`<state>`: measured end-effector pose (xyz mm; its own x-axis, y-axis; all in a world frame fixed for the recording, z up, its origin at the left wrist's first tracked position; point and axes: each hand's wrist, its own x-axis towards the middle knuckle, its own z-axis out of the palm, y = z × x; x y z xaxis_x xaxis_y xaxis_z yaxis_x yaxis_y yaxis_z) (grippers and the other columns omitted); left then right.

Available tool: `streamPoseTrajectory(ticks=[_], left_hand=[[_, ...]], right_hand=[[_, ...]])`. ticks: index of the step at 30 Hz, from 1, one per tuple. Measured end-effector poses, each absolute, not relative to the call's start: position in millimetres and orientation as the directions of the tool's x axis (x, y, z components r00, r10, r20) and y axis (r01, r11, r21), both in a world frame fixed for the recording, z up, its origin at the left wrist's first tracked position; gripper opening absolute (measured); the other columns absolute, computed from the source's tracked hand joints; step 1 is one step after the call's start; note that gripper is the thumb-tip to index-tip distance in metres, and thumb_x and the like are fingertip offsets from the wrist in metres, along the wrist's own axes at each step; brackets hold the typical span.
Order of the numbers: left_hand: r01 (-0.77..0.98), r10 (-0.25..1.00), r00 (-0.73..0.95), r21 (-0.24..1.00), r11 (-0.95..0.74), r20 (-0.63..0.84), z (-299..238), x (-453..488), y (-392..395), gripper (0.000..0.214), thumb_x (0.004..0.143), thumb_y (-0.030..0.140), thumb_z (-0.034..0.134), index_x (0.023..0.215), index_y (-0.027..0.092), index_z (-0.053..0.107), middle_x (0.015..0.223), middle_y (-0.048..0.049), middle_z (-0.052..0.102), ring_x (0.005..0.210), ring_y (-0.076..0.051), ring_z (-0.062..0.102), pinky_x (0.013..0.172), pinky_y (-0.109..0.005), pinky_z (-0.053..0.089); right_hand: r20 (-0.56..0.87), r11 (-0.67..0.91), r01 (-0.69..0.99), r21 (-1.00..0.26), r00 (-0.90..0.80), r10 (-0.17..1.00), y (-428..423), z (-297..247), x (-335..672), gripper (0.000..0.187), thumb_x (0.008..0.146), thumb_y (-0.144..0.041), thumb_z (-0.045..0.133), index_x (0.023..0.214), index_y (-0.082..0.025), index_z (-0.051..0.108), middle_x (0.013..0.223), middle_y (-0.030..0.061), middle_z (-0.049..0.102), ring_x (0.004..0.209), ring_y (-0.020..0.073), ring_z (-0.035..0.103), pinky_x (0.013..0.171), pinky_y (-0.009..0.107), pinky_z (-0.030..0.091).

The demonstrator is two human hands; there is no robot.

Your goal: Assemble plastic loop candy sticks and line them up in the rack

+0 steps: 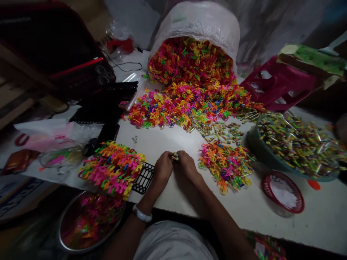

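My left hand (pixel 162 168) and my right hand (pixel 187 165) meet over the white sheet (pixel 173 141), fingers pinched together on a small multicoloured plastic piece (pixel 175 156). A white band is on my left wrist. Just right of my right hand lies a small heap of bright plastic rings (pixel 226 164). To the left, a black grid tray (pixel 143 177) carries rows of assembled coloured pieces (pixel 112 167).
A big white sack (pixel 199 21) spills a large pile of coloured rings (pixel 189 90) at the back. A green basin (pixel 252 146) of small wrapped items sits right, a red basket lid (pixel 283 191) below it, a pink stool (pixel 279 85) behind. A metal bowl (pixel 86 220) sits front left.
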<state>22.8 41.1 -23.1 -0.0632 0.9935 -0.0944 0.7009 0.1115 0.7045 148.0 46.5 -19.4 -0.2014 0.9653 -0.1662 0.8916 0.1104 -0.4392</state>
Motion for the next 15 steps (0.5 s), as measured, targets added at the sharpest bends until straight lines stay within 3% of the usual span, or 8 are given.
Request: streamPoseTrajectory(ticks=[2,5,7,10,15], left_hand=[[0.718,0.995,-0.088,0.688,0.100,-0.053,-18.3,22.0,57.7,0.032,0.084,0.004,0.040,0.105,0.016,0.062,0.104,-0.0104,0.069,0.105,-0.023,0.062,0.096,-0.037,0.048],[0.738,0.983,-0.163,0.671,0.065,0.083,-7.7,28.7,98.0,0.040,0.088,0.010,0.039,0.126,0.012,0.052,0.131,-0.0157,0.056,0.129,-0.025,0.046,0.111,-0.041,0.035],[0.768,0.949,-0.254,0.635,0.081,0.187,0.7,35.0,135.3,0.047,0.093,0.022,0.041,0.138,0.008,0.041,0.147,-0.0194,0.041,0.140,-0.027,0.032,0.116,-0.045,0.028],[0.791,0.865,-0.445,0.556,0.258,0.232,12.9,36.8,199.3,0.062,0.095,0.042,0.040,0.146,0.008,0.031,0.156,-0.0217,0.022,0.146,-0.035,0.014,0.115,-0.056,0.022],[0.719,0.755,-0.629,0.508,0.475,0.186,21.9,11.3,280.3,0.061,0.094,0.049,0.038,0.146,0.019,0.034,0.157,-0.0203,0.021,0.143,-0.042,0.020,0.108,-0.068,0.021]], right_hand=[[-0.130,0.115,0.868,-0.484,-0.201,0.971,48.8,-24.7,158.1,0.012,0.083,-0.019,0.058,0.095,-0.018,0.056,0.097,0.0090,0.063,0.089,0.0221,0.057,0.074,0.030,0.043],[0.059,0.210,0.759,-0.616,-0.222,0.973,42.6,-37.6,177.1,0.016,0.083,-0.018,0.053,0.100,-0.021,0.054,0.097,0.0086,0.062,0.090,0.0226,0.057,0.078,0.032,0.046],[0.185,0.285,0.660,-0.695,-0.219,0.958,33.3,-47.1,187.3,0.022,0.082,-0.017,0.048,0.104,-0.022,0.052,0.096,0.0085,0.061,0.089,0.0226,0.058,0.077,0.033,0.048],[0.242,0.311,0.583,-0.751,-0.196,0.950,21.5,-58.4,194.2,0.030,0.078,-0.015,0.045,0.105,-0.026,0.050,0.096,0.0077,0.062,0.089,0.0235,0.060,0.076,0.036,0.050],[0.270,0.320,0.535,-0.781,-0.173,0.947,21.2,-64.3,190.8,0.030,0.075,-0.015,0.044,0.102,-0.027,0.051,0.093,0.0069,0.064,0.085,0.0239,0.061,0.075,0.038,0.051]])
